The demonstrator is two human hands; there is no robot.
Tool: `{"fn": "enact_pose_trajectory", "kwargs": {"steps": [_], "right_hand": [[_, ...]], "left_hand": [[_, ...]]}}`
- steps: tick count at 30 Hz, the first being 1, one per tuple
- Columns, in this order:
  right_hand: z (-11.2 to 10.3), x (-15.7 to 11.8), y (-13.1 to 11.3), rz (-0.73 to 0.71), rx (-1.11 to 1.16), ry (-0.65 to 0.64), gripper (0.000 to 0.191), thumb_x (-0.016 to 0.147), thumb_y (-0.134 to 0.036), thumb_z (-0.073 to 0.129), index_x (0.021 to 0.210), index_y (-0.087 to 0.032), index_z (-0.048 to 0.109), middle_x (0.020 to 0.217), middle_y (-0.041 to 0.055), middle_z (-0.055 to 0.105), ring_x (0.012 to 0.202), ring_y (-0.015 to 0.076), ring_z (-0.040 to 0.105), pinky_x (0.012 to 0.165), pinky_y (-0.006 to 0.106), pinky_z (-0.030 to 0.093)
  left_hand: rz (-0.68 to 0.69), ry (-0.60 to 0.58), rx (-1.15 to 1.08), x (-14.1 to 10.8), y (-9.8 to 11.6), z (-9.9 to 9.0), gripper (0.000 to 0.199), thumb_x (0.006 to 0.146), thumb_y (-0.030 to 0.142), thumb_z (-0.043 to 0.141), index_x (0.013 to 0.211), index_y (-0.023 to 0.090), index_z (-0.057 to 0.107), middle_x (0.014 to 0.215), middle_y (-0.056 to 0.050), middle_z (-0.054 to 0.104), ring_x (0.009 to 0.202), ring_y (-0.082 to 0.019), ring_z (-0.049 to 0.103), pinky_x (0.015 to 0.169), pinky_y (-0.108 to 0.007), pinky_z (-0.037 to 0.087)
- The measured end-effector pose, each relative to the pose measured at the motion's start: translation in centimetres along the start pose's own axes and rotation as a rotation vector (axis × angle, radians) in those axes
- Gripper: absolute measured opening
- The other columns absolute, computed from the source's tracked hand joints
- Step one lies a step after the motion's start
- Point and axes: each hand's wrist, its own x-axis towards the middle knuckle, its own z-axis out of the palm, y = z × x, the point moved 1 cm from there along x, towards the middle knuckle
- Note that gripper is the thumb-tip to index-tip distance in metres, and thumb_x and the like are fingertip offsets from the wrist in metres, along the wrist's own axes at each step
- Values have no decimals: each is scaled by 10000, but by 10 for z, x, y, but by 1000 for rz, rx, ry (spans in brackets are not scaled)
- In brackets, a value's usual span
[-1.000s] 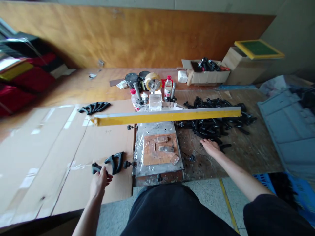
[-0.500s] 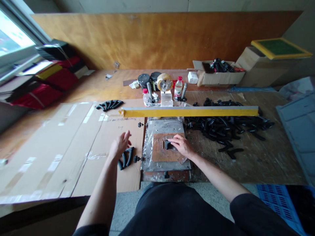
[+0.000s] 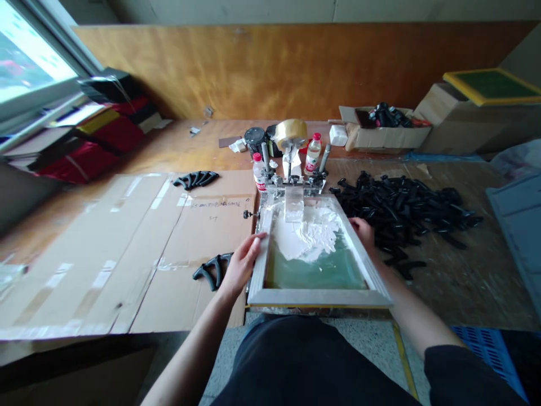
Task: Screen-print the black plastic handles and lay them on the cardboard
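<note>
One broad brown wooden surface point(image 3: 426, 301) carries the setup. Over its near edge is the silver-grey rectangular metal frame point(image 3: 321, 297); right of that frame lies a heap of black curved parts point(image 3: 399, 206). Inside the frame stretches a green mesh point(image 3: 316, 273), its far part under thick white paste point(image 3: 315, 239). Our left hand point(image 3: 240, 264) has its grip closed on the frame's left rail; our right hand point(image 3: 364, 234) meets the right rail, its grip too hidden to tell. We judge the step in hand to be steadying the frame; the next move calls for an even hold.
</note>
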Motion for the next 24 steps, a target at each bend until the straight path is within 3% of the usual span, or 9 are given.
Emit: {"fn": "enact_pose_trajectory", "kwargs": {"steps": [2,4,6,8,10,13,18,21,24], "right_hand": [[-6,20,-9,-13,4,78,368,924,-278,375,1110,-139,661,1073,152,624,944,264,590,830,418,489],[0,38,-40,-158,3,94,408,872,-312,538,1232,-127,587,1288,167,525,1098,274,541,918,410,466],[16,49,-79,-324,-43,32,576,791,-305,679,1311,-123,510,1397,171,432,1200,293,472,979,418,431],[34,53,-111,-391,-112,-102,531,758,-262,729,1239,-135,542,1302,157,515,1165,290,483,955,415,433],[46,47,-127,-389,-154,-261,312,775,-226,719,1057,-158,604,1073,113,620,1040,259,536,865,370,453],[45,21,-125,-494,-171,-414,46,826,-167,639,860,-171,607,856,73,631,900,221,552,762,312,430],[13,-15,-106,-940,-113,-555,134,785,-46,554,810,-167,606,810,54,626,834,197,532,697,289,382],[7,-12,-105,-940,-80,-589,113,768,-73,587,761,-185,599,748,28,615,772,181,524,656,276,363],[16,-12,-106,-848,-87,-439,127,794,-70,563,816,-180,622,814,42,644,823,192,531,683,283,379]], "left_hand": [[-73,2,81,0,-35,2,613,839,548,555,1365,239,497,745,20,591,554,-92,468,516,-196,371],[-95,14,181,5,-64,5,669,837,537,548,1428,250,419,655,52,525,516,-89,423,504,-197,350],[-89,15,281,13,-83,8,656,846,540,516,1426,249,424,626,59,496,513,-93,424,510,-202,354],[-97,2,342,18,-92,8,636,849,551,495,1407,248,448,642,50,521,527,-103,459,518,-210,369],[-112,-10,380,21,-94,6,622,848,561,485,1388,251,467,684,35,569,546,-115,498,529,-219,389],[-121,-18,415,21,-93,4,610,849,569,472,1371,254,482,720,20,611,559,-126,524,542,-227,406],[-144,6,407,21,-96,5,625,834,585,482,1351,235,509,737,7,620,563,-132,527,552,-233,412],[-143,8,410,21,-96,6,623,838,582,474,1346,223,510,727,8,606,565,-130,520,546,-229,402],[-141,-6,407,20,-92,5,623,840,583,468,1346,222,504,716,13,596,568,-128,514,540,-225,392]]}}
